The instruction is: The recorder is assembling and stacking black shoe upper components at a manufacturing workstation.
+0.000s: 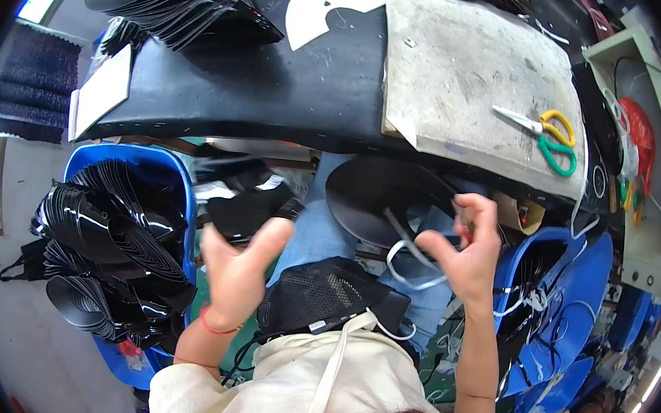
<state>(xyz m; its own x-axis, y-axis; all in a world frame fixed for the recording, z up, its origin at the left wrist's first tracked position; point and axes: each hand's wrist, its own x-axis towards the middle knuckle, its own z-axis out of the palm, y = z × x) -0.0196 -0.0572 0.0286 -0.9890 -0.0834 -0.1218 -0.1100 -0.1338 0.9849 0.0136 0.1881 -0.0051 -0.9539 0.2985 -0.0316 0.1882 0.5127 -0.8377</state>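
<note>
My left hand [236, 277] is open, thumb and fingers spread, with a red band at the wrist. Just beyond its fingertips are black and white pieces [247, 211], blurred by motion; whether they touch the hand is unclear. My right hand [471, 258] is closed around a small red thing [465, 236], mostly hidden by the fingers. Beside it hangs a loop of white cord [397, 274], and a thin grey strip crosses there. A curved black sheet piece [363, 197] lies over my lap, left of the right hand.
Black curved pieces [124, 228] fill a blue bin [191, 186] at left; another blue bin [587, 284] stands right. On the black table [317, 87] are a stack of black pieces [183, 1], a white curved template [304, 15], a worn board [467, 77] and yellow-green scissors [553, 135].
</note>
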